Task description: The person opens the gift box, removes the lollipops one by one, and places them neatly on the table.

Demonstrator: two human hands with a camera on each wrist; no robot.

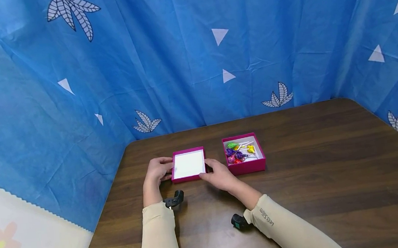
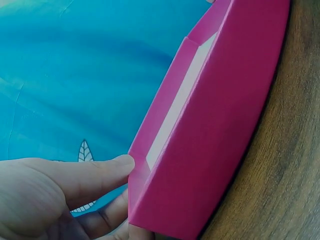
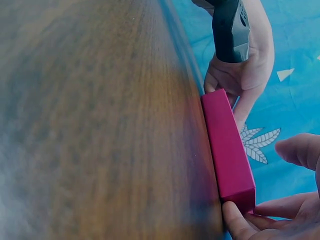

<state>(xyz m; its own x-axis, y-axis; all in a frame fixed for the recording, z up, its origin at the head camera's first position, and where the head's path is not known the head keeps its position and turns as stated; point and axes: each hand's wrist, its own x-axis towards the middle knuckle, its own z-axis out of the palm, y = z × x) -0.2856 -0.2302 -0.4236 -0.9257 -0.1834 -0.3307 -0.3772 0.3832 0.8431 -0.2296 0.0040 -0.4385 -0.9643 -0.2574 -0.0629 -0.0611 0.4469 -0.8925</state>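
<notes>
Now only the head view shows lollipops; left hand pinches pink tray, fingertips partly hidden; right hand touches, thumb apart.

Forearms outstretched, the left hand faces the right hand.

1. The shallow box is magenta outside, with a white floor and its open side up.
2. It lies flat on the table, left of a deeper box and apart from it.
3. The left hand grips its left wall; the right hand touches its right end.
</notes>
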